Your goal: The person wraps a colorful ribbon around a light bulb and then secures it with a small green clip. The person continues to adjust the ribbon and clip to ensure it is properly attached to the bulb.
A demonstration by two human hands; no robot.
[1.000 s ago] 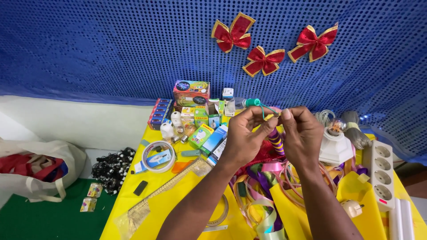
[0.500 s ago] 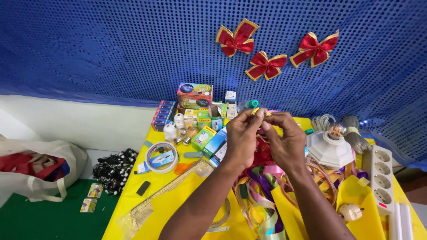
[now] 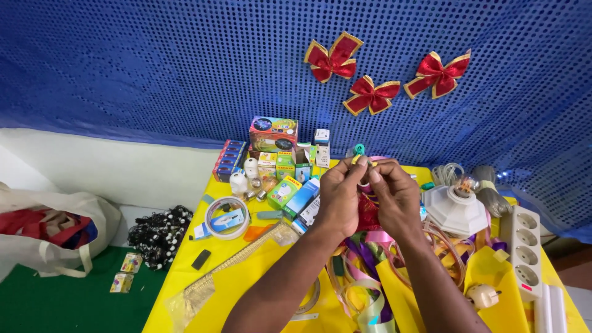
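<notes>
Yellow worktop (image 3: 246,277) fills the lower frame. At centre, left hand (image 3: 341,196) and right hand (image 3: 394,196) meet, fingers pinched on a green-and-pink ribbon piece (image 3: 359,150), seemingly held raised for close shaping above loose ribbons (image 3: 364,277).

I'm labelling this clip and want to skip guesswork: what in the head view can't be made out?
- Small piece pinched by left hand and right hand: the fingers cover most of it.
- Red item under the hands: mostly hidden by them.
- Ribbons: partly hidden by the forearms, cut off at the bottom edge.
- Power strip: its lower end is hidden behind a white bar.
</notes>
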